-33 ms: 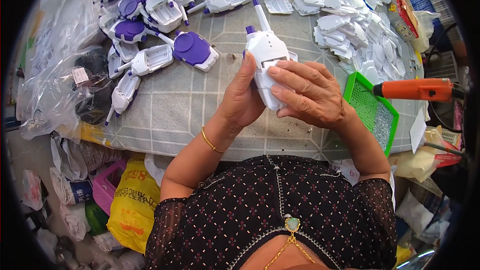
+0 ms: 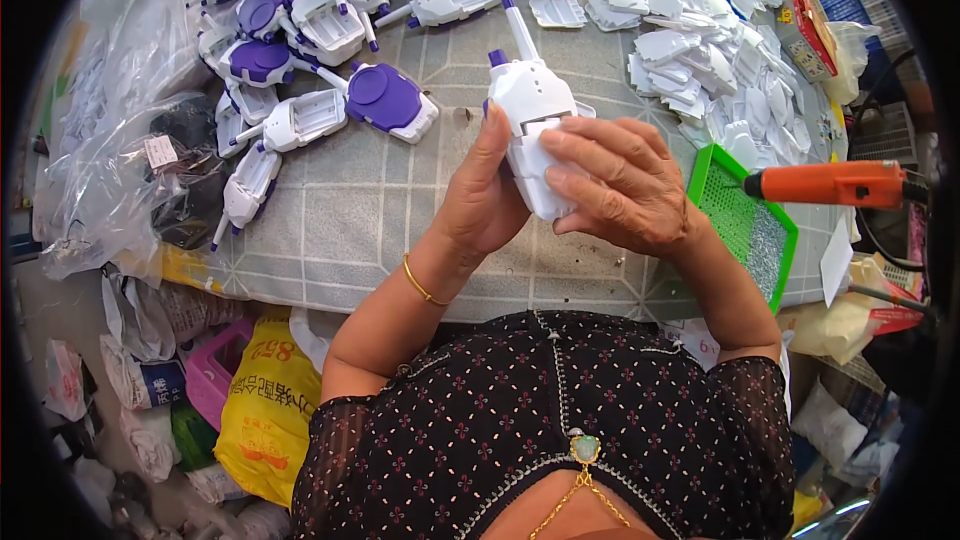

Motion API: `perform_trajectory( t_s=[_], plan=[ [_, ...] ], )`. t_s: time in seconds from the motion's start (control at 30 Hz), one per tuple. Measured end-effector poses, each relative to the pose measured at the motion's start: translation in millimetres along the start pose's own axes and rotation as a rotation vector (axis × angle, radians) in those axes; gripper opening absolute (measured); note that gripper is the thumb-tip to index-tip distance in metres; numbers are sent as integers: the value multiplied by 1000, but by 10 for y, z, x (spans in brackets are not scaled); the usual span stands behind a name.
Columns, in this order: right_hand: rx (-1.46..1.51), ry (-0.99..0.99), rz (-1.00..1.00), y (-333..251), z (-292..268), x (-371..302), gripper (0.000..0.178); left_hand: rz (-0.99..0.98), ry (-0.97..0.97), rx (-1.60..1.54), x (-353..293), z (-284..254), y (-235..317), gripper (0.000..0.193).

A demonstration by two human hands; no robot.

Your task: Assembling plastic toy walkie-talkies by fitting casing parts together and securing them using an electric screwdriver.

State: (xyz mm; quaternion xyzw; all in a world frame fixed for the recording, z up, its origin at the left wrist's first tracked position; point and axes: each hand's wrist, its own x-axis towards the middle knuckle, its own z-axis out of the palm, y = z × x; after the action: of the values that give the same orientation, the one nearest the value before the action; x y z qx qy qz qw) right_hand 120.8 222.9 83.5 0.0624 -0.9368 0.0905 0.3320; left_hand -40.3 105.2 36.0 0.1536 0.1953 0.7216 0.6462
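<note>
A white toy walkie-talkie (image 2: 530,90) with purple tips is held over the table, its back facing up and its antenna pointing away from me. My left hand (image 2: 485,185) wraps its left side, the thumb along the edge. My right hand (image 2: 625,185) lies over its lower back, fingertips pressing on a white battery cover (image 2: 533,155). A dark gap shows along the cover's upper edge; whether it is fully seated I cannot tell. The walkie-talkie's right side is partly hidden by my right fingers.
More purple-and-white walkie-talkies (image 2: 390,100) are heaped at the far left, several with open battery bays. Loose white covers (image 2: 690,65) pile up at the far right. An orange electric screwdriver (image 2: 830,184) extends over a green tray (image 2: 705,175) of small screws. Clear plastic bags (image 2: 120,170) lie left.
</note>
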Motion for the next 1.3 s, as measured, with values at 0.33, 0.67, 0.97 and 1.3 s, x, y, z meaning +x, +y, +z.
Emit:
perform_trajectory(
  t_s=[0.33,0.67,0.97,1.3],
  plan=[
    [48,2,59,17,-54,32,61,43,62,102,2,99,49,69],
    [-8,-50,-22,33,-122,22,53,-30,49,75,-14,120,34,69],
    [46,-50,115,45,-68,-70,52,8,81,111,17,146,-17,69],
    [223,100,430,-127,121,-155,64,205,74,61,-11,140,13,72]
  ],
)
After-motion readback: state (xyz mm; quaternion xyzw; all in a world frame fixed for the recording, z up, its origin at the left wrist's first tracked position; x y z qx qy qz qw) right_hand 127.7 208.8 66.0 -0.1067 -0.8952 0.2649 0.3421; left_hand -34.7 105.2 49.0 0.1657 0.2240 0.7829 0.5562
